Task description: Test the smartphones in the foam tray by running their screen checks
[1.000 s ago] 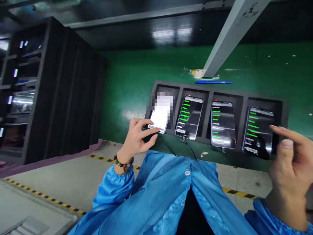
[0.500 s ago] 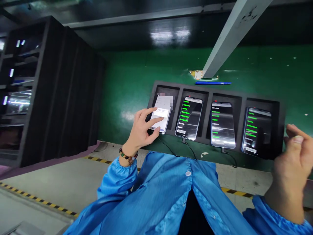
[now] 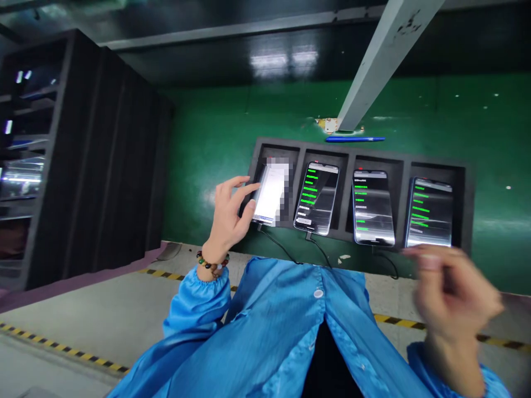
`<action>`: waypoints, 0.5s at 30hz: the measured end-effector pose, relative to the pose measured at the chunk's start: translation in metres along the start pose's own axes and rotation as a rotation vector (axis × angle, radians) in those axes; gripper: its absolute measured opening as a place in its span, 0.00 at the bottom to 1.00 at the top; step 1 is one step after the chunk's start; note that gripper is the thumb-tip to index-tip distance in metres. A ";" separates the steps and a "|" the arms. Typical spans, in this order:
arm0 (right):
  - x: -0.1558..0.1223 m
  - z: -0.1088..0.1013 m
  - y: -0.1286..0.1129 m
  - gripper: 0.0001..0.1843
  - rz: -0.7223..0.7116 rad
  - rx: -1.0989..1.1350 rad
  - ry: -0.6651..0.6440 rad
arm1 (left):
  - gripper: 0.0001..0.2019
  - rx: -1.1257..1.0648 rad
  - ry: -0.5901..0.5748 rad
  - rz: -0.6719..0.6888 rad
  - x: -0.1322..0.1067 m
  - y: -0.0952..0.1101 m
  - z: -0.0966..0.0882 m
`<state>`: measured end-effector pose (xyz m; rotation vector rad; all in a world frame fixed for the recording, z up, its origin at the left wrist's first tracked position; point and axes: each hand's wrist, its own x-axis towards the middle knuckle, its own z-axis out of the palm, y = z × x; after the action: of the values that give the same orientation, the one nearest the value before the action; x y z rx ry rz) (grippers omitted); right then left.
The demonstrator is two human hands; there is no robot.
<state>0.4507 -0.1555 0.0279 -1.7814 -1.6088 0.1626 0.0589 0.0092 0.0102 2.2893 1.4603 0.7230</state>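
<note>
My left hand (image 3: 230, 213) is open, its fingers spread at the left edge of the leftmost phone (image 3: 271, 190). That phone's bright white screen is partly pixelated. Three more phones lie to its right, a second phone (image 3: 317, 196), a third phone (image 3: 372, 207) and a rightmost phone (image 3: 429, 213), all with green text lines on dark screens. Each sits in its own compartment of a black foam tray (image 3: 301, 182). My right hand (image 3: 456, 293), blurred, hovers by the rightmost phone's lower end, index finger stretched left and other fingers loosely bent. Nothing shows in it.
Black cables (image 3: 282, 246) run from the phones' lower ends toward the table's front edge. Behind the tray lie a blue pen (image 3: 354, 139) and a slanting grey metal post (image 3: 385, 66) on the green table (image 3: 207, 138). A tall stack of black trays (image 3: 103, 155) stands at left.
My left hand has drawn back left from the leftmost phone's screen, where a white pop-up box no longer shows. My right hand has swung left to the rightmost phone's lower end.
</note>
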 end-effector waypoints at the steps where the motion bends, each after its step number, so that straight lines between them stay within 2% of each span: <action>1: -0.003 0.011 -0.022 0.05 -0.112 0.105 -0.178 | 0.19 -0.021 0.030 -0.028 0.001 -0.001 0.001; 2: -0.006 0.023 -0.043 0.06 -0.184 0.137 -0.303 | 0.19 -0.038 0.058 -0.051 0.002 -0.003 0.002; 4: -0.012 0.049 -0.074 0.11 -0.209 0.047 -0.352 | 0.20 -0.056 0.099 -0.073 0.009 -0.009 0.006; 6: -0.016 0.072 -0.091 0.20 -0.170 -0.096 -0.349 | 0.20 -0.059 0.119 -0.075 0.021 -0.016 0.009; 9: -0.017 0.096 -0.097 0.26 -0.094 -0.238 -0.348 | 0.21 -0.075 0.129 -0.049 0.047 -0.026 0.013; 15: -0.013 0.122 -0.098 0.18 0.018 -0.217 -0.249 | 0.24 -0.178 0.194 0.046 0.092 -0.047 0.032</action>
<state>0.3023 -0.1193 -0.0098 -2.0050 -1.8450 0.2337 0.0745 0.1120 -0.0185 2.1740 1.3652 1.0702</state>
